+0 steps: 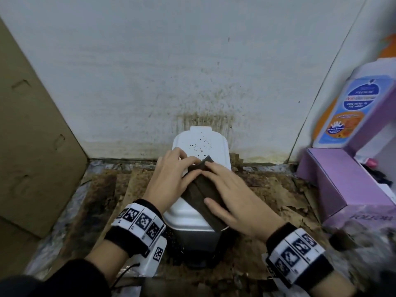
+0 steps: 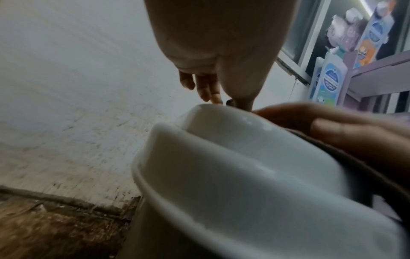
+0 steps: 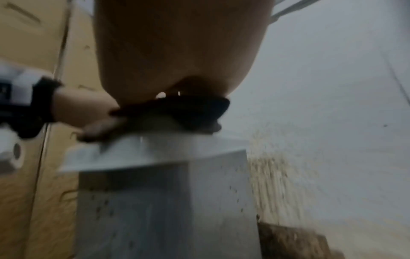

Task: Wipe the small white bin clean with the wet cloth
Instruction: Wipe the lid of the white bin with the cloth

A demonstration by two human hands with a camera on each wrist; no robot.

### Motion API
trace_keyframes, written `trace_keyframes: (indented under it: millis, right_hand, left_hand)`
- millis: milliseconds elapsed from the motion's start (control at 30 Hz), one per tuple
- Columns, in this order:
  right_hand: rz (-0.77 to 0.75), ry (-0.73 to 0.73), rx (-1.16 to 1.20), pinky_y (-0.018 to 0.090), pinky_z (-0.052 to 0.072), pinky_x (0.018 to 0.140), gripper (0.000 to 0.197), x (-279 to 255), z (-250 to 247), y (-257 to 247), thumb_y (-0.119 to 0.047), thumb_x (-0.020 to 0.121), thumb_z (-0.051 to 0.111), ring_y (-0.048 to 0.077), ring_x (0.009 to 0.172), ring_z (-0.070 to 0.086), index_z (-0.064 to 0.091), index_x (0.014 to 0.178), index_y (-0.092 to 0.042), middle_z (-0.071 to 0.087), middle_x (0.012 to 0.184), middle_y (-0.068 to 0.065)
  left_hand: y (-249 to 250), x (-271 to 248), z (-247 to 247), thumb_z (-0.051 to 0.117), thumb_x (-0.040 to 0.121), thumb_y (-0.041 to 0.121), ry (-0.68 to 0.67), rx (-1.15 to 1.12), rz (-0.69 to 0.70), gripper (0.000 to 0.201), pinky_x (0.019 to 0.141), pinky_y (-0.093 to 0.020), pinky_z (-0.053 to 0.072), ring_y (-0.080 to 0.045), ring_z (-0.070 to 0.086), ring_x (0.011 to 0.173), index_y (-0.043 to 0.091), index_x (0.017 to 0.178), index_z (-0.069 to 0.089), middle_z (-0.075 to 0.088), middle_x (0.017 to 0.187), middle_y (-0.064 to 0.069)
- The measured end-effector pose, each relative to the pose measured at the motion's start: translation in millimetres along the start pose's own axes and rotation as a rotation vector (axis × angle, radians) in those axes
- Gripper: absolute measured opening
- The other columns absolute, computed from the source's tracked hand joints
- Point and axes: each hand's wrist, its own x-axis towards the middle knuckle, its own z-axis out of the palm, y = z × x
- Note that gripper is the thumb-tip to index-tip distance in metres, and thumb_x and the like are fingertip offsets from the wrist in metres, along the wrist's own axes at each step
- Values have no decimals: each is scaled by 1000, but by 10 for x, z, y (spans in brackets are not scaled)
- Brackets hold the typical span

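Right hand (image 1: 233, 198), laid flat and spread on the wet cloth (image 1: 197, 191) atop the small white bin (image 1: 192, 239) standing against the wall (image 1: 150, 82), should be pressed evenly and swept toward the brown spots (image 1: 200, 144) at 12 o'clock, the lid (image 1: 186, 215) being steadied by the left hand (image 1: 169, 179), whose grip cannot be told.

A smooth, faintly glossy white plastic bin (image 1: 199, 142) sat under a matt dark-brown cloth (image 1: 197, 198); matt brown cardboard (image 1: 32, 136), a dull, stained painted wall (image 1: 150, 71) and rough, flaking brown floor (image 1: 267, 189) surrounded it.
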Motion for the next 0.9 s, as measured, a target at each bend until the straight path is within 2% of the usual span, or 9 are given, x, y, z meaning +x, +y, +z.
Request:
trace_keyframes:
  millis: [33,100,167,267,333,433,533,700,900]
  right_hand:
    - [-23,-30,-3,31,12,129,63,31,53,14,-46,109,36,8,159,6,23,163,-17,15,172,-3]
    - [-11,-17,-34,32,7,130,62,24,167,27,-44,111,29,6,160,-1,15,165,-18,9,174,-4]
    - [45,58,-49,33,9,130,60,-5,249,-20,-42,111,27,8,160,1,18,165,-17,12,174,-3]
    - [174,147,-59,35,13,129,60,3,351,-147,-40,111,25,10,160,6,20,164,-14,15,173,-1]
    - [257,161,-60,34,10,130,61,50,392,-214,-39,110,20,12,160,4,15,165,-13,11,174,1]
    - [333,131,-40,31,3,130,63,187,339,-207,-39,110,17,13,161,-3,8,165,-12,3,174,2]
    - [369,56,-6,26,-6,126,62,410,254,-55,-36,112,20,16,160,-7,2,165,-9,-4,174,5]
    - [418,-53,106,30,-3,126,66,799,147,245,-36,112,26,22,161,-9,-2,164,-6,-9,174,9]
    - [418,-46,166,30,-6,126,67,732,164,268,-36,113,26,21,160,-14,-6,164,-7,-15,173,7]
  left_hand:
    - [-15,3,10,61,98,41,8,-2,-21,24,90,-33,38,-12,44,102,34,120,68,51,108,5]
    - [-64,-24,32,57,100,42,28,-50,-87,34,97,-35,40,-13,46,112,34,132,61,51,119,5]
    - [-135,-107,49,50,101,47,45,-161,-164,46,107,-40,41,-13,46,123,28,142,52,50,131,6]
    - [-224,-315,75,40,98,64,-7,-306,-263,68,116,-34,32,-7,38,137,23,152,38,42,148,8]
    - [-241,-435,102,39,88,78,-102,-348,-316,91,119,-29,23,-4,27,144,23,158,24,31,158,10]
    - [-226,-489,151,38,69,96,-185,-369,-319,121,124,-33,14,-3,10,152,26,162,5,10,167,16]
    - [-211,-482,167,55,61,93,-203,-428,-340,133,124,-33,12,-2,2,153,28,161,-3,1,166,20]
    - [-271,-513,159,78,54,80,-260,-451,-325,144,125,-39,14,1,-3,152,34,160,-9,-6,162,30]
    - [-298,-519,162,78,48,84,-286,-359,-277,153,127,-43,12,-3,-8,154,32,160,-13,-13,162,29]
